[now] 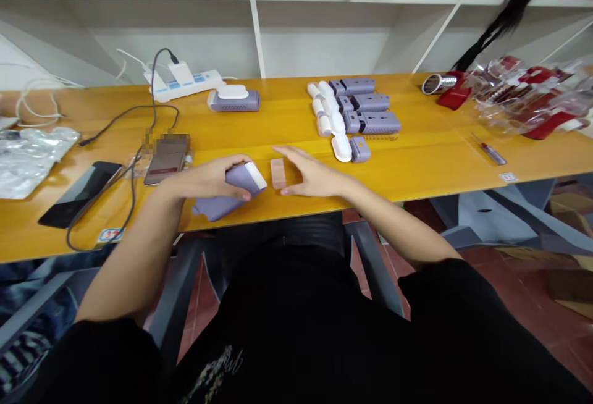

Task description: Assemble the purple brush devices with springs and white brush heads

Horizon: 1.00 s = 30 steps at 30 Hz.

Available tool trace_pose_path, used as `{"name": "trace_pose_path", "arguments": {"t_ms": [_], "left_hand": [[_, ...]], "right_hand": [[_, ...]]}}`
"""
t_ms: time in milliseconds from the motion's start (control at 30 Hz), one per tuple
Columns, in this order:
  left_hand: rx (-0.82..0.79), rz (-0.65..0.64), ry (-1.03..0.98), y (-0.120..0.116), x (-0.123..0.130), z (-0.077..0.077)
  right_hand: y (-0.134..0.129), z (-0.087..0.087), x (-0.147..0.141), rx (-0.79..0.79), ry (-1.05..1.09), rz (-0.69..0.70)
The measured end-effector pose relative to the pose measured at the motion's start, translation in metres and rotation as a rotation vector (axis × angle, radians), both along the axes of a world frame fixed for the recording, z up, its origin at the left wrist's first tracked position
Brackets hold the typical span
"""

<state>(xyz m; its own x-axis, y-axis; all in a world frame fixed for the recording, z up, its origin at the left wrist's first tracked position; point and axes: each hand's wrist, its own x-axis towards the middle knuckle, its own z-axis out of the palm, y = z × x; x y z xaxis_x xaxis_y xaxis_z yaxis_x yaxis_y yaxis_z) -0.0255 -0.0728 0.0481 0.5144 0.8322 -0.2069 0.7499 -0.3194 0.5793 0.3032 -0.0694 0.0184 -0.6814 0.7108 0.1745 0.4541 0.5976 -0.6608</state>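
My left hand (208,176) is wrapped round a long purple plastic housing (238,175) with a white end. That housing is tilted near the table's front edge, its white end towards my right hand. Between the thumb and fingers of my right hand (308,172) is a small pinkish, see-through block-shaped piece (278,173). A narrow gap separates this piece from the white end. Farther back lies another purple housing (236,101) with a white oval part on top. Right of it are rows of purple housings (380,122), small purple pieces (360,149) and white oval parts (341,147).
On the left of the yellow table (278,126) are a black phone (81,194), a second phone (167,158), loose cables and a clear plastic bag (34,160). A power strip (189,86) stands behind. To the right lie a small screwdriver (491,152) and red-and-clear parts (523,92).
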Motion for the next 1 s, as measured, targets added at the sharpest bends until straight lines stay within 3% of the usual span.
{"name": "trace_pose_path", "arguments": {"t_ms": [100, 300, 467, 700, 867, 1000], "left_hand": [[-0.004, -0.001, 0.114, 0.025, 0.001, -0.001], [-0.011, -0.136, 0.152, 0.045, 0.026, 0.001], [0.079, -0.121, 0.067, 0.054, 0.041, 0.003], [0.103, -0.041, 0.013, 0.034, 0.034, 0.001], [0.102, -0.026, -0.103, 0.017, 0.029, -0.013], [0.103, -0.014, -0.160, 0.012, 0.030, -0.021]], "right_hand": [[0.014, 0.002, -0.005, 0.063, -0.129, 0.075], [0.008, 0.012, 0.003, 0.183, -0.436, -0.413], [-0.011, 0.008, -0.003, 0.173, -0.494, -0.535], [-0.021, 0.008, 0.004, -0.004, -0.279, -0.337], [-0.001, 0.004, 0.019, -0.190, -0.107, -0.087], [0.017, -0.003, 0.018, -0.178, -0.030, -0.056]]}}
